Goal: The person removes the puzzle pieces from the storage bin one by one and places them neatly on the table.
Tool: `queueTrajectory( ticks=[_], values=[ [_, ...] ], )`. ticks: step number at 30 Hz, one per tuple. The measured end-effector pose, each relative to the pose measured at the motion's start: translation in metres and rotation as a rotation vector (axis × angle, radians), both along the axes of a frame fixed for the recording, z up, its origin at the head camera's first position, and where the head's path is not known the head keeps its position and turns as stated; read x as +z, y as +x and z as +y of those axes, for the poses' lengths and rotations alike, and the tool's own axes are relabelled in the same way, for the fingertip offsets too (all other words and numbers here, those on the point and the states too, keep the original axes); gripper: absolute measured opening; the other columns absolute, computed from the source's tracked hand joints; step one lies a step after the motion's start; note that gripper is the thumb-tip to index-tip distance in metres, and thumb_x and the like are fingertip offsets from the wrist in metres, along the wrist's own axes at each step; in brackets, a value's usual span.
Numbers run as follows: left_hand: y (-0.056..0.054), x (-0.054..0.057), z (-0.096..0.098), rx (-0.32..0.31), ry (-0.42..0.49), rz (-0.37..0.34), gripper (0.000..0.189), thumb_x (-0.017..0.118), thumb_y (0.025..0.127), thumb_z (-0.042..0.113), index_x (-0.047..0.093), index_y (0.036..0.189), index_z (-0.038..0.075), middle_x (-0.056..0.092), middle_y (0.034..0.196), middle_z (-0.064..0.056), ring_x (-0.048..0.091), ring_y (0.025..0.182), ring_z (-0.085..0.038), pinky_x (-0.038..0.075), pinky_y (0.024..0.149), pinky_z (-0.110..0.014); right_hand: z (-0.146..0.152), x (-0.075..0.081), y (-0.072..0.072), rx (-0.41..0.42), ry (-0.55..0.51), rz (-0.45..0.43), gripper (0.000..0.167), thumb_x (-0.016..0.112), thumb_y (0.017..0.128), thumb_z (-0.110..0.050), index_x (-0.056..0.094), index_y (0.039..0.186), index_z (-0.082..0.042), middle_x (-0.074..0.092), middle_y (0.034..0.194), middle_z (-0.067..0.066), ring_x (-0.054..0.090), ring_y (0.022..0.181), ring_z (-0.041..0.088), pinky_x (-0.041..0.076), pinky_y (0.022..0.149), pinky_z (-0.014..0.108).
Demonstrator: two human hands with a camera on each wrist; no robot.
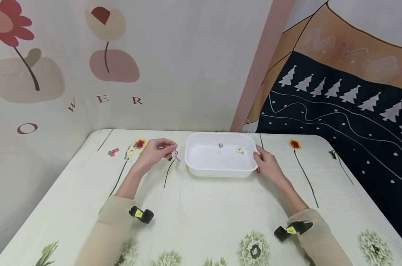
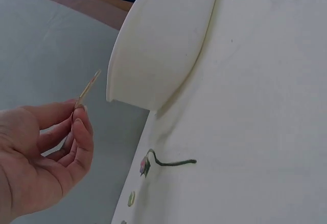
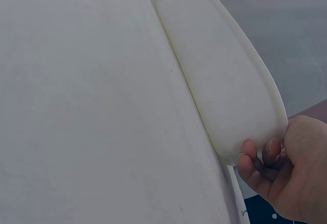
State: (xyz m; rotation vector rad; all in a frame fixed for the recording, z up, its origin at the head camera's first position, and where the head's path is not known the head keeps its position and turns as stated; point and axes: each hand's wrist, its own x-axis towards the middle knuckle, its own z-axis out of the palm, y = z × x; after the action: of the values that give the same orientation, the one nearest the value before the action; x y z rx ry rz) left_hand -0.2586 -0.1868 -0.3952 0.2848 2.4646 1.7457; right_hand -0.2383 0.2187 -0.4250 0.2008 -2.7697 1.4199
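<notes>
Between thumb and fingers, my left hand (image 1: 156, 152) pinches a small flat piece with purple and white colouring (image 1: 175, 156), held just left of the tray. The left wrist view shows this thin piece (image 2: 90, 87) edge-on, sticking up from the fingertips of the left hand (image 2: 48, 155). A white rectangular plastic tray (image 1: 220, 173) sits on the table. My right hand (image 1: 269, 162) grips its right end, thumb at the rim and fingers curled against the outer wall. Inside lie a small multicoloured piece (image 1: 220, 145), a pale one (image 1: 218, 152) and a yellowish one (image 1: 239, 150).
Left of the left hand, a red and blue piece (image 1: 113, 152) lies on the flower-printed tablecloth (image 1: 201, 214). Several yellowish pieces (image 1: 130, 150) lie beside a printed flower. Behind the table hangs a pale printed curtain (image 1: 187, 74), with a dark tree-patterned cloth (image 1: 320, 118) at right.
</notes>
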Motion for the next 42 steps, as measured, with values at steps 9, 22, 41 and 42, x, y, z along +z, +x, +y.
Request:
queueTrajectory(
  ticks=[9,22,41,42],
  values=[
    [0.007,-0.009,-0.01,0.04,-0.082,-0.046,0.026,0.068,0.098,0.013,0.068,0.116,-0.007,0.069,0.102,-0.018,0.06,0.079,-0.013,0.056,0.074,-0.025,0.001,0.001,0.002,-0.003,-0.006,-0.004,0.056,0.041,0.108,-0.02,0.027,0.154,0.009,0.06,0.069,0.01,0.059,0.054,0.019,0.052,0.053,0.029],
    [0.009,-0.021,-0.011,0.007,-0.251,-0.084,0.016,0.066,0.097,0.004,0.07,0.108,-0.006,0.067,0.091,-0.01,0.058,0.074,-0.015,0.048,0.064,-0.025,0.0,0.001,0.002,-0.017,0.008,-0.002,0.054,0.042,0.108,-0.018,0.029,0.153,0.01,0.063,0.074,0.014,0.058,0.054,0.018,0.051,0.052,0.027],
    [0.012,-0.022,-0.01,0.048,-0.319,-0.098,0.012,0.074,0.092,0.006,0.072,0.1,-0.002,0.069,0.087,-0.01,0.064,0.074,-0.015,0.055,0.069,-0.026,-0.002,0.001,0.0,-0.018,-0.002,-0.009,0.055,0.042,0.108,-0.019,0.029,0.154,0.009,0.061,0.071,0.011,0.057,0.054,0.017,0.05,0.052,0.029],
    [0.012,-0.022,-0.009,0.049,-0.322,-0.095,0.012,0.074,0.092,0.006,0.073,0.1,-0.002,0.069,0.087,-0.01,0.064,0.074,-0.015,0.055,0.069,-0.027,-0.001,0.001,0.0,-0.019,-0.004,-0.01,0.055,0.042,0.108,-0.019,0.029,0.154,0.009,0.06,0.07,0.011,0.057,0.054,0.018,0.051,0.052,0.029]
  ],
)
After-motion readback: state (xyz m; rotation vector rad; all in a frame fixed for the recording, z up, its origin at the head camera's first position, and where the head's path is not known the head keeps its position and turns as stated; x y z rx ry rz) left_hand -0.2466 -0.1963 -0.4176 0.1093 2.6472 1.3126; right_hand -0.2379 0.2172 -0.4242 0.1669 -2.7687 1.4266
